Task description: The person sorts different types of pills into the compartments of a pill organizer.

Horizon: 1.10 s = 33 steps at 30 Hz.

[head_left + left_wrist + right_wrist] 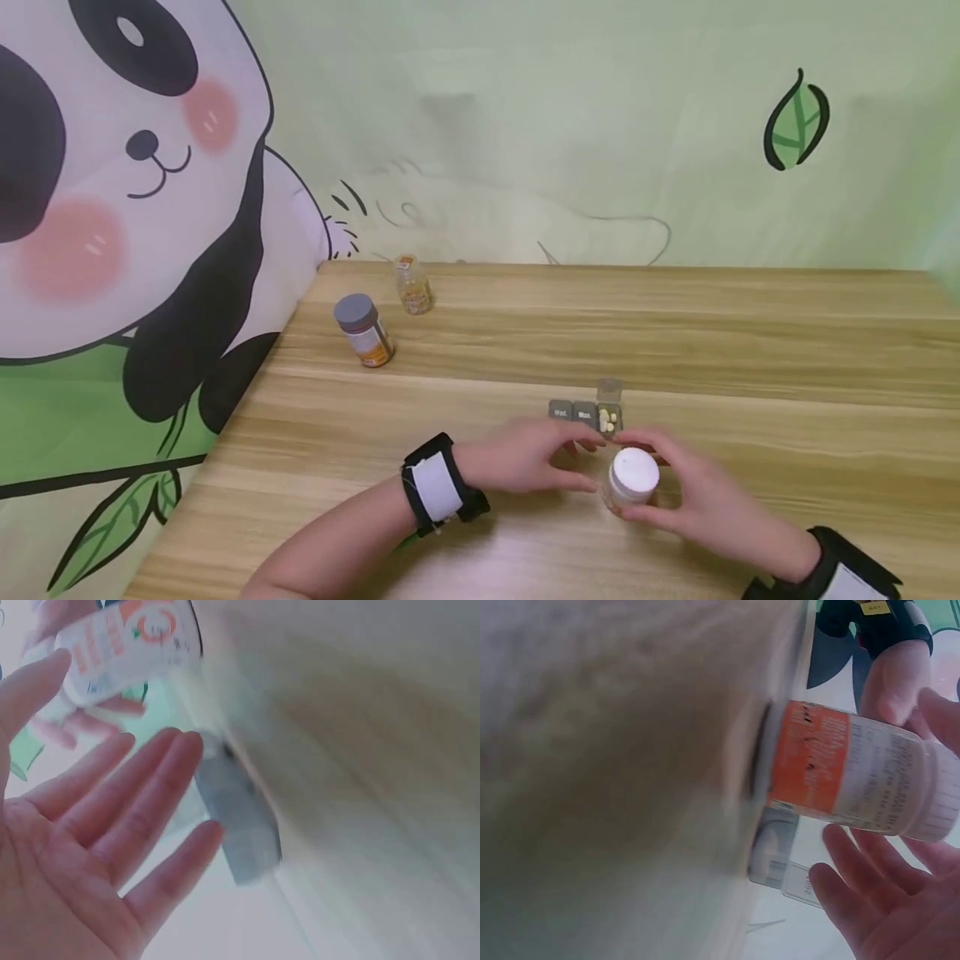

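A pill bottle (635, 473) with a white cap and a white-and-orange label (810, 757) stands upright on the table. My right hand (701, 492) is spread around its right side, thumb and fingers apart, with no firm grip visible. On the other side my left hand (528, 454) reaches toward the bottle, its fingers (150, 810) loosely extended and holding nothing. Just beyond the hands lies a small grey pill organizer (585, 411). Its rightmost lid (610, 389) is flipped up, and several pale yellow tablets (607, 420) lie in that compartment. The hands partly hide its near edge.
Toward the back left stand a brown bottle (365, 331) with a grey cap and a small clear bottle (414, 287) with yellowish contents. The wooden table (712, 333) ends at a green backdrop (540, 133) with a panda drawing on the left.
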Each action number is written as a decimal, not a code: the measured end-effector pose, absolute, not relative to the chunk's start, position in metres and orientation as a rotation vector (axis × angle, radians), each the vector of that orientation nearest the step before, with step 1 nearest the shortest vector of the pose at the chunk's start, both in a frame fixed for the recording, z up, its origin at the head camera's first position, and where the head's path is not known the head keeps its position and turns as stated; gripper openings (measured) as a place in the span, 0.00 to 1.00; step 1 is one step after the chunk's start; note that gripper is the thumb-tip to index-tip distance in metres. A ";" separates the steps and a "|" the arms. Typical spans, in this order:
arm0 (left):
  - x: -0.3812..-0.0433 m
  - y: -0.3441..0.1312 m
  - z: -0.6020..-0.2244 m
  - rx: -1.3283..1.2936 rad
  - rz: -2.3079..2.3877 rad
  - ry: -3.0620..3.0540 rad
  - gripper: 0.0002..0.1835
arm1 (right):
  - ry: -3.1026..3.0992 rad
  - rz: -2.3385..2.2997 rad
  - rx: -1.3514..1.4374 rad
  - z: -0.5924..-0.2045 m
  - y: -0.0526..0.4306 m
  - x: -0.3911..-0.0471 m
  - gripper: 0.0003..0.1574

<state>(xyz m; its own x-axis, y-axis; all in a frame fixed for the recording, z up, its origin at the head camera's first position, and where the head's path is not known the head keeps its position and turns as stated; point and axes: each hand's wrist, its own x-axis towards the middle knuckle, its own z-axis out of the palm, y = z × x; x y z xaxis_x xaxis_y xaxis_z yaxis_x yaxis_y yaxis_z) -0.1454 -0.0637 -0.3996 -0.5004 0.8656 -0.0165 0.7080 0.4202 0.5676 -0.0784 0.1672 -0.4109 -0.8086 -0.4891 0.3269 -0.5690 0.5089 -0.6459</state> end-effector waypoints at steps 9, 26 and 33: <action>-0.152 -0.076 -0.392 1.407 0.800 2.428 0.23 | -2.687 1.160 0.949 -0.413 0.168 -0.080 0.37; -0.159 -0.084 -0.393 1.339 0.847 2.469 0.21 | -2.810 1.083 0.790 -0.407 0.217 -0.110 0.32; -0.162 -0.088 -0.393 1.293 0.840 2.511 0.21 | -2.832 0.953 0.638 -0.408 0.246 -0.132 0.33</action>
<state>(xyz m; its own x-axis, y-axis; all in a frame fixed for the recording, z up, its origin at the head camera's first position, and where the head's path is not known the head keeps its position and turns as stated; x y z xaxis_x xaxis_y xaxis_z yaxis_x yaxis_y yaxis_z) -0.1621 -0.0876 -0.3932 -0.5996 0.7960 0.0828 0.6856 0.4575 0.5662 -0.1320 0.2464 -0.4077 -0.9093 -0.3595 0.2094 -0.4130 0.7187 -0.5594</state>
